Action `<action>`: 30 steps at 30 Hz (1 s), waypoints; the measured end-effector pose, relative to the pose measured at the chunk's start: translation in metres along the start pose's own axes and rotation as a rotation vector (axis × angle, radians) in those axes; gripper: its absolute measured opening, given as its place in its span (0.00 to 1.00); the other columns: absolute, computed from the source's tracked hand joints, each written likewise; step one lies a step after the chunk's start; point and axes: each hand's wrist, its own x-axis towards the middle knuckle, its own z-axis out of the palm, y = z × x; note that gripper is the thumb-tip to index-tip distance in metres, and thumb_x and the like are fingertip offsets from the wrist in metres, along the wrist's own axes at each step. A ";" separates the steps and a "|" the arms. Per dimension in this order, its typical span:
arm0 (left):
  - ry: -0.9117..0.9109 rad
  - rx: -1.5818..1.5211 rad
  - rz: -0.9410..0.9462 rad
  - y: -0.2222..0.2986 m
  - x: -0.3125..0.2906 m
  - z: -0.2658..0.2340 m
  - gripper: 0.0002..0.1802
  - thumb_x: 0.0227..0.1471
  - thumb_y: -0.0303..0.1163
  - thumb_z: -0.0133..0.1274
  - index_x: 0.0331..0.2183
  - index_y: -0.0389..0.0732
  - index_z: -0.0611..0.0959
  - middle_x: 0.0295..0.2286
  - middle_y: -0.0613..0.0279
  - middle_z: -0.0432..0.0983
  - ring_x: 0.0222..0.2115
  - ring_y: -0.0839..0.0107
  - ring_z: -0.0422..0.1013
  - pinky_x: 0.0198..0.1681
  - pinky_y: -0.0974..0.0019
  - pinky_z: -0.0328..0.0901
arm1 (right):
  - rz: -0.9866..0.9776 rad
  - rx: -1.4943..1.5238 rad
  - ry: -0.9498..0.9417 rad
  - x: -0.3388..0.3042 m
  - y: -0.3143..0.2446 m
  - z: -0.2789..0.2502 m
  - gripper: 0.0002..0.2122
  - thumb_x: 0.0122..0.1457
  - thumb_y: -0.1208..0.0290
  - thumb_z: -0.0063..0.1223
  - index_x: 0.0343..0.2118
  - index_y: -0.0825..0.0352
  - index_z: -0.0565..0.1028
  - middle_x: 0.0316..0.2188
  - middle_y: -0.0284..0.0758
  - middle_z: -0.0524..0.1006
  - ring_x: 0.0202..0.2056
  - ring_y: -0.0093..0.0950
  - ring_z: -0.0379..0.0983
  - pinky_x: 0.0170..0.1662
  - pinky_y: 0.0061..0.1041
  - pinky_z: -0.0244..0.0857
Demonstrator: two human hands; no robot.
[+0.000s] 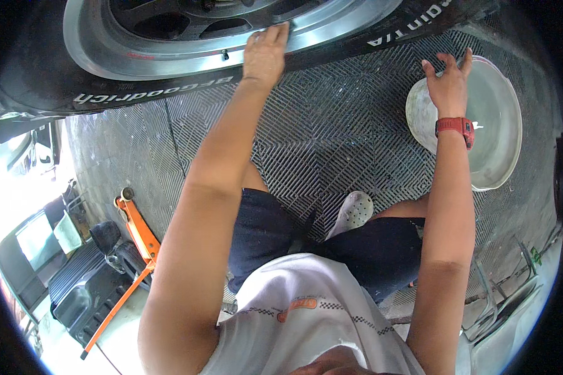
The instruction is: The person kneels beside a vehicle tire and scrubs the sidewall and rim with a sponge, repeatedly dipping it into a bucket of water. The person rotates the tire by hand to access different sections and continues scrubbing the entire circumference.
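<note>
My left hand presses against the silver wheel rim at the top of the view, to the right of the valve stem. Its fingers are together and bent. A dark edge shows beside the fingertips, but what they hold is mostly hidden. Around the rim runs a black tyre with raised white lettering. At the right, my right hand hovers over a round white tub holding cloudy liquid. Its fingers are spread, with nothing seen between them. A red watch is on that wrist.
Dark ridged matting covers the floor. To the left stands an orange floor jack with a long handle, near a black slatted object. Metal-framed chairs are at the lower right. My light clog rests between my knees.
</note>
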 end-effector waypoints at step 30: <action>0.579 -1.087 -0.579 0.172 0.115 -0.080 0.23 0.67 0.19 0.44 0.61 0.26 0.77 0.53 0.39 0.73 0.56 0.46 0.72 0.63 0.55 0.64 | 0.134 0.073 -0.064 -0.001 -0.026 -0.019 0.23 0.58 0.59 0.72 0.54 0.64 0.81 0.77 0.56 0.49 0.56 0.60 0.77 0.58 0.49 0.75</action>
